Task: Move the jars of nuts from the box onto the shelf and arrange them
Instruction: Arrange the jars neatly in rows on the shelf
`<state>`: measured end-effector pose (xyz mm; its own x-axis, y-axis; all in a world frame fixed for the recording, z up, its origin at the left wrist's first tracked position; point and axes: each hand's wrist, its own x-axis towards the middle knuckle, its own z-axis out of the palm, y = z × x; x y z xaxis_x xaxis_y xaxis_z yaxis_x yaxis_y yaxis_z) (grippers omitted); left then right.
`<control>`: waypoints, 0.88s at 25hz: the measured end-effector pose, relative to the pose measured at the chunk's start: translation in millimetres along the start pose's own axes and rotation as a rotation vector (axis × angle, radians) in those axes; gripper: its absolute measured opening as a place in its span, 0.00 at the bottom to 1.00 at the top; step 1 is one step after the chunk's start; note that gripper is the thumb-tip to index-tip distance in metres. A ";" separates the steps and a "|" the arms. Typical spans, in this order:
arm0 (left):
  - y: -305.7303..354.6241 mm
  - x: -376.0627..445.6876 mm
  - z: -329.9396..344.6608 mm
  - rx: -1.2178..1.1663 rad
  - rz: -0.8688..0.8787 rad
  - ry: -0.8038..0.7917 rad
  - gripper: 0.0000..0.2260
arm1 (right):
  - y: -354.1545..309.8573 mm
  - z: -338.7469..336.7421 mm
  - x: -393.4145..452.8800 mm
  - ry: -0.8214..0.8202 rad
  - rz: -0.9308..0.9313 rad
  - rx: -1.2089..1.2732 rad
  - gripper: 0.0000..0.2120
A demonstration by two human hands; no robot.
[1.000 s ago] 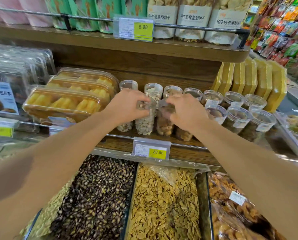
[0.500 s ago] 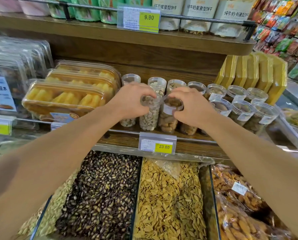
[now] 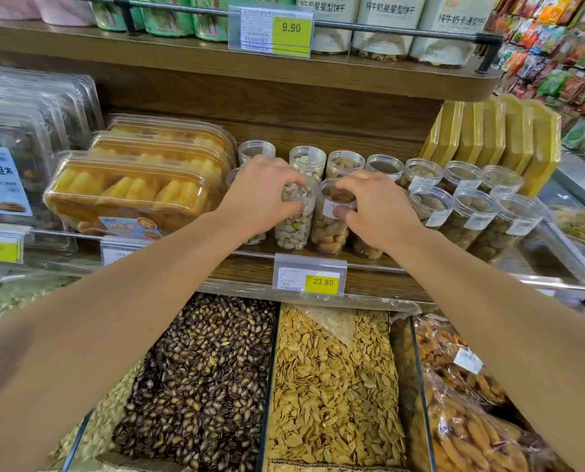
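Clear plastic boxes of yellow pastry sticks (image 3: 127, 189) fill the left of the brown wooden shelf (image 3: 369, 284). Just beside them the left hand (image 3: 260, 195) grips the lid of a transparent round jar of pale pistachios (image 3: 292, 223), fingers curled over its rim. Touching that jar, a transparent round jar of brown nuts (image 3: 332, 226) is held by the right hand (image 3: 379, 209), thumb pressed on its white label. A second ago both jars sat lower and closer to the front rail; now they stand upright in the front row, in line with the labelled jars (image 3: 468, 216) to the right. Placement looks nearly done; the box is not in view.
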<state>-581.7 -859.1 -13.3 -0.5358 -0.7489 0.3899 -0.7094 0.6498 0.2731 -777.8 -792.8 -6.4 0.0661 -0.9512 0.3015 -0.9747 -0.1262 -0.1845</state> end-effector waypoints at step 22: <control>-3.8 -4.6 -2.0 -0.087 -0.021 -0.052 0.09 | 4.3 2.5 -0.4 0.029 -0.016 0.046 0.20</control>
<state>-575.6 -857.8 -14.4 -0.5464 -0.7664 0.3378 -0.6792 0.6414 0.3568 -781.5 -793.7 -9.7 0.0749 -0.9405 0.3313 -0.9627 -0.1548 -0.2218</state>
